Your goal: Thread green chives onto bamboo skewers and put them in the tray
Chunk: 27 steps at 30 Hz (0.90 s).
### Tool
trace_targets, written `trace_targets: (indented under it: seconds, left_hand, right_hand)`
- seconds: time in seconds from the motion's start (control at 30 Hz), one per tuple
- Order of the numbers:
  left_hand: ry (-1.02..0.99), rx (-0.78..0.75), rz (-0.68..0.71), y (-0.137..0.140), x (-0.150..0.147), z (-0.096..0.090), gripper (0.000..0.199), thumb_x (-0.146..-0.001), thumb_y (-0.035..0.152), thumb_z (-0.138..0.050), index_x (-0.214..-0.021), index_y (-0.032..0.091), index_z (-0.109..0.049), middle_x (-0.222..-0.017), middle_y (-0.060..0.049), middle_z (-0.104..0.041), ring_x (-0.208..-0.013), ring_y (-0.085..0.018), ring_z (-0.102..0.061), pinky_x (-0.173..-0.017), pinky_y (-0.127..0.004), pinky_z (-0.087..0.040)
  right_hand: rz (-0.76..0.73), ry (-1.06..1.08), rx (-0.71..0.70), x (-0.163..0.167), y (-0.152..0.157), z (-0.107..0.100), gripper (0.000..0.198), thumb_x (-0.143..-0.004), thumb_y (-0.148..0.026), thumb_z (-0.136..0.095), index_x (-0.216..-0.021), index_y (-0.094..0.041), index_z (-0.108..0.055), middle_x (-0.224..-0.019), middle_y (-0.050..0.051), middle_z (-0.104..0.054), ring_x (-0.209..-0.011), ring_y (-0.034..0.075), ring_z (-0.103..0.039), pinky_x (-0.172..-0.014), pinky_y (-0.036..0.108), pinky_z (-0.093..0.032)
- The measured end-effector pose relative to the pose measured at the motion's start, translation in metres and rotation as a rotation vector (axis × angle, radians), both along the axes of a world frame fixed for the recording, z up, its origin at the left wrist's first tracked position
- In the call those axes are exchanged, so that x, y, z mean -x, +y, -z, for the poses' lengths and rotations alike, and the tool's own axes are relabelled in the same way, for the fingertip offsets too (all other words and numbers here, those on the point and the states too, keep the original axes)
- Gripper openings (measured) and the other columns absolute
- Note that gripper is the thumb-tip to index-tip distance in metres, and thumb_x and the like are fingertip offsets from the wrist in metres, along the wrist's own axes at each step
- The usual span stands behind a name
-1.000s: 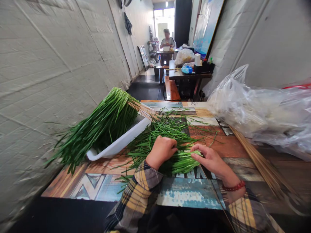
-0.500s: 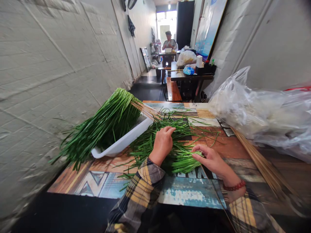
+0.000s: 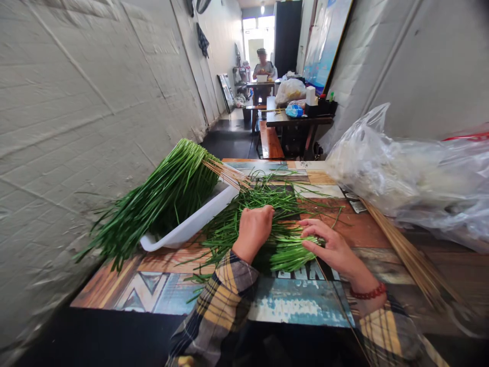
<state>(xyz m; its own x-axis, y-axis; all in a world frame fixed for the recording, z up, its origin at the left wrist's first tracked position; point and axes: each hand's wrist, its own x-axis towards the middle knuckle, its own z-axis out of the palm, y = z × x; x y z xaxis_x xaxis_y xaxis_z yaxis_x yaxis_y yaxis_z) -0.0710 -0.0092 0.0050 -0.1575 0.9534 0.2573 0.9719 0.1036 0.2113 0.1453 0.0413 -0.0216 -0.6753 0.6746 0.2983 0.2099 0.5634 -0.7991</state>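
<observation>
A loose heap of garlic chives [image 3: 229, 224] lies on the patchwork-patterned table, its pale stem ends [image 3: 292, 253] bunched towards the right. My left hand [image 3: 254, 228] is closed in a fist above the heap, knuckles up; its fingertips and anything in them are hidden. Beside the stem ends, my right hand [image 3: 330, 250] has thumb and forefinger spread apart, close to the stems; whether they touch I cannot tell. A thin skewer [image 3: 338, 300] runs from beneath this hand down to the bottom edge. Lower fingers of the right hand are hidden.
Skewered chives [image 3: 171, 188] hang over a white tray [image 3: 191, 224] at left, bare skewer ends [image 3: 229, 173] pointing right. Loose skewers [image 3: 405, 250] lie at right beside a clear plastic bag [image 3: 397, 173]. Farther back, a person [image 3: 263, 69] sits behind another table [image 3: 298, 117].
My left hand has turned slightly, its fingers curled into a tighter fist. The right fingers have lifted and spread a little from the stem ends. The view has shifted slightly.
</observation>
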Motion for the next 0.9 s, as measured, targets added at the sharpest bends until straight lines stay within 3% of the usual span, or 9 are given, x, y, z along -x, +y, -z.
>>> trace_targets:
  seconds: [0.1, 0.2, 0.33, 0.47, 0.73, 0.9]
  left_hand:
    - [0.024, -0.075, -0.119, 0.0, 0.004, -0.003, 0.028, -0.095, 0.028, -0.038, -0.105, 0.022, -0.063, -0.091, -0.006, -0.069, -0.088, -0.02, -0.063, -0.075, -0.032, -0.038]
    - [-0.007, -0.124, -0.113, 0.0, 0.007, -0.004, 0.023, -0.091, 0.025, -0.045, -0.105, 0.022, -0.063, -0.095, -0.006, -0.067, -0.092, -0.02, -0.06, -0.074, -0.031, -0.038]
    - [-0.224, -0.222, -0.078, -0.002, 0.014, -0.002, 0.019, -0.088, 0.021, -0.051, -0.1, 0.02, -0.065, -0.088, -0.004, -0.066, -0.084, -0.017, -0.059, -0.073, -0.027, -0.04]
    - [-0.423, -0.299, -0.01, -0.013, 0.028, -0.003, 0.019, -0.086, 0.019, -0.052, -0.098, 0.017, -0.066, -0.083, -0.003, -0.066, -0.076, -0.014, -0.058, -0.071, -0.024, -0.043]
    - [-0.531, -0.315, -0.078, -0.054, 0.058, -0.023, 0.022, -0.084, 0.023, -0.053, -0.099, 0.015, -0.068, -0.089, -0.005, -0.07, -0.077, -0.015, -0.062, -0.069, -0.024, -0.046]
    - [-0.52, -0.341, -0.093, -0.071, 0.063, -0.024, 0.022, -0.083, 0.024, -0.055, -0.097, 0.014, -0.069, -0.084, -0.005, -0.07, -0.076, -0.016, -0.062, -0.067, -0.025, -0.047]
  right_hand:
    - [-0.063, -0.035, 0.097, -0.001, -0.003, -0.003, 0.015, -0.085, -0.036, -0.057, -0.089, -0.022, -0.062, -0.101, 0.005, -0.066, -0.097, 0.021, -0.06, -0.087, 0.033, -0.045]
    - [-0.094, -0.076, 0.145, -0.002, -0.005, -0.004, 0.018, -0.084, -0.038, -0.058, -0.088, -0.021, -0.063, -0.087, 0.003, -0.065, -0.082, 0.019, -0.06, -0.073, 0.029, -0.046]
    - [-0.081, -0.041, 0.171, -0.002, -0.006, -0.005, 0.018, -0.082, -0.038, -0.06, -0.085, -0.021, -0.064, -0.083, 0.002, -0.064, -0.076, 0.017, -0.059, -0.068, 0.027, -0.045]
    - [0.029, 0.027, 0.234, -0.002, -0.005, -0.003, 0.02, -0.079, -0.04, -0.062, -0.084, -0.021, -0.065, -0.08, 0.001, -0.064, -0.074, 0.017, -0.057, -0.066, 0.027, -0.043]
    - [0.373, 0.405, 0.46, -0.016, 0.003, 0.003, 0.031, -0.069, -0.044, -0.073, -0.085, -0.018, -0.066, -0.081, 0.0, -0.063, -0.076, 0.014, -0.054, -0.067, 0.024, -0.041]
    - [0.513, 0.543, 0.571, -0.042, -0.001, -0.023, 0.037, -0.059, -0.044, -0.079, -0.086, -0.021, -0.066, -0.079, -0.002, -0.063, -0.066, 0.013, -0.056, -0.055, 0.024, -0.043]
